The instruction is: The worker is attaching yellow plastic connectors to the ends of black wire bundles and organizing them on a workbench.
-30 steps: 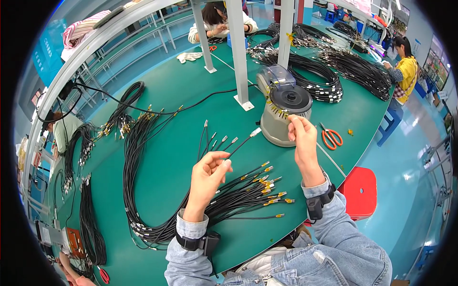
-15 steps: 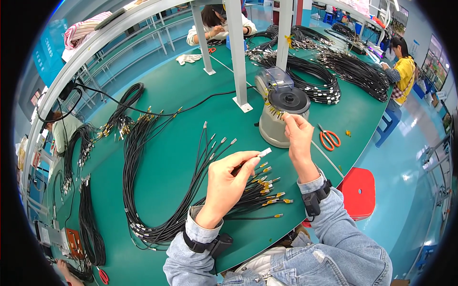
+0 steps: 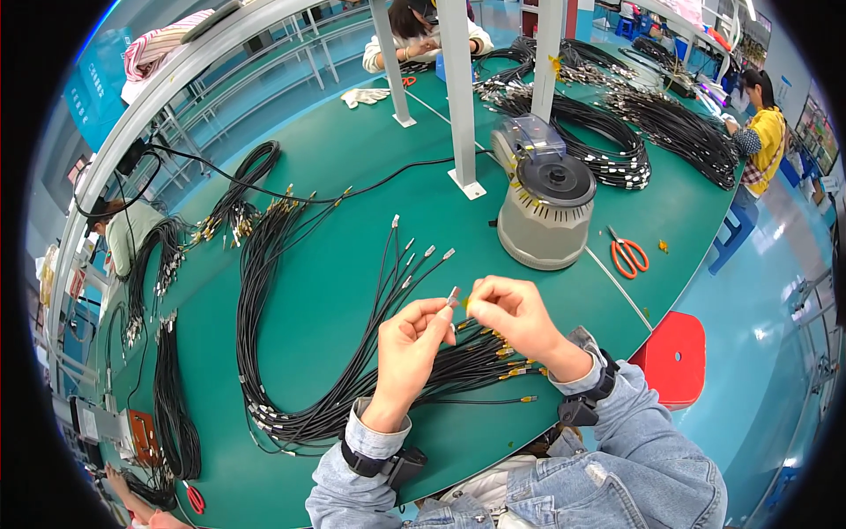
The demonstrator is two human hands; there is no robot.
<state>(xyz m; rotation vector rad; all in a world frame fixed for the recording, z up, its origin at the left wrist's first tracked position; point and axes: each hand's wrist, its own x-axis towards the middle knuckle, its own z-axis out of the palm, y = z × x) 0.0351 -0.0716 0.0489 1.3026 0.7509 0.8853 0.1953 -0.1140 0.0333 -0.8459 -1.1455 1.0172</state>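
My left hand point(image 3: 407, 348) is closed in a pinch on a black cable's silvery connector point(image 3: 453, 296), which sticks up past the fingertips. Right beside it, my right hand point(image 3: 518, 319) pinches a small piece of yellow tape point(image 3: 465, 302) close to the connector. Whether the tape touches it I cannot tell. Below both hands lies a bundle of black cables point(image 3: 322, 413), curved across the green table. Many of its right-hand ends carry yellow tape point(image 3: 527, 399), while several ends to the left of my hands show bare silvery connectors point(image 3: 429, 252).
A round grey tape dispenser point(image 3: 545, 231) stands beyond my right hand, with orange-handled scissors point(image 3: 627, 257) to its right. Grey metal posts point(image 3: 462, 115) rise from the green table point(image 3: 352, 203). More cable bundles point(image 3: 176, 397) lie left and far right. A red stool point(image 3: 674, 360) is at the right. Other people work around.
My right hand has come from the tape dispenser down and left to the connector, bringing a piece of yellow tape. My left hand has moved slightly down, and the connector now points more upward.
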